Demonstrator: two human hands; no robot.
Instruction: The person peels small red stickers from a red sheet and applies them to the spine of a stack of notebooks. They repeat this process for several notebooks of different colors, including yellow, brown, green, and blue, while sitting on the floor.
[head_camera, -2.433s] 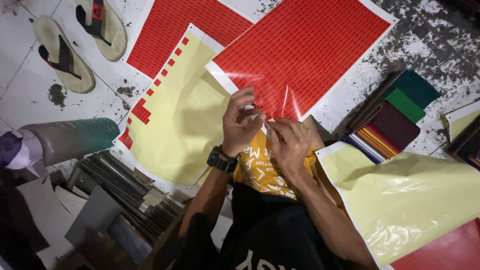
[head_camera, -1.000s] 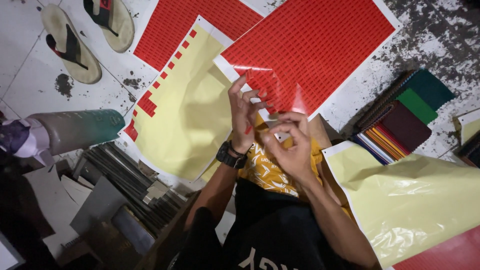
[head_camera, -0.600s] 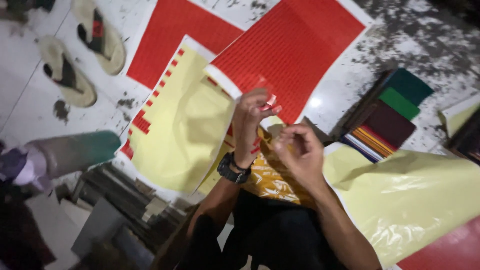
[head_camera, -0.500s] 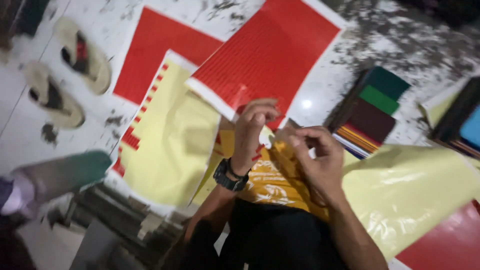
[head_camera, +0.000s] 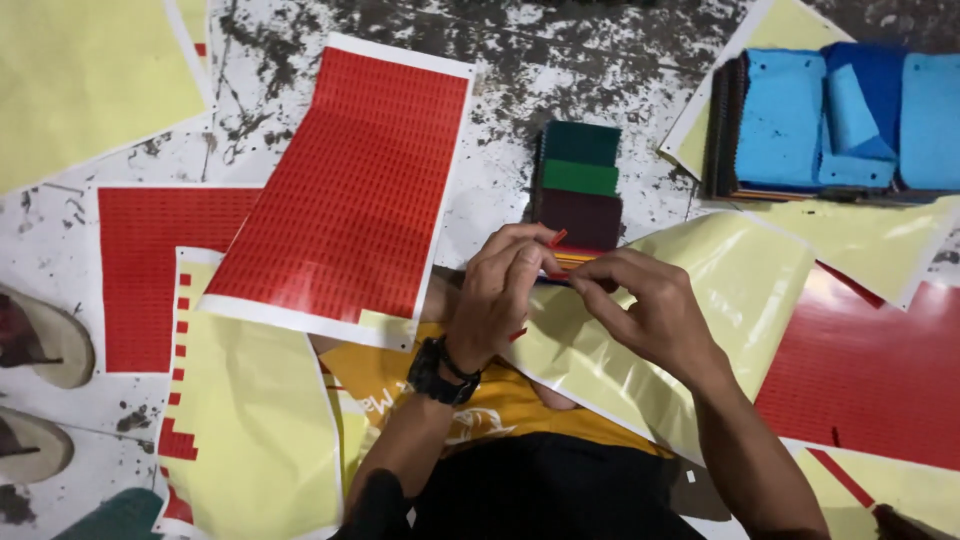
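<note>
So in the head view, both hands meet right in the middle, just below the stack of dark green and maroon felt pieces (head_camera: 580, 185), which I'll use as the landmark. The left hand (head_camera: 505, 295), with a black wristwatch (head_camera: 440, 370) on it, has its grip pressed together, pinching a tiny red sticker strip (head_camera: 557, 238) that pokes up from the fingertips toward the stack. The right hand (head_camera: 645, 310) comes in from the right with its fingers curled toward the left hand's fingertips; I can't tell if its grip actually has hold of anything, too small to make out.

Left of the stack lies a big red sticker sheet (head_camera: 350, 190) with a white border, tilted, its lower edge over a yellow backing sheet (head_camera: 260, 420) that only has red bits left along its left side. Below and right of the stack there's a glossy pale yellow sheet (head_camera: 720, 300) under the hands. Far right of the stack, a pile of blue felt pieces (head_camera: 840, 110). Way off to the left, two sandals (head_camera: 40, 340) on the spattered floor (head_camera: 560, 60). An orange shirt (head_camera: 500, 400) shows under the wrists
</note>
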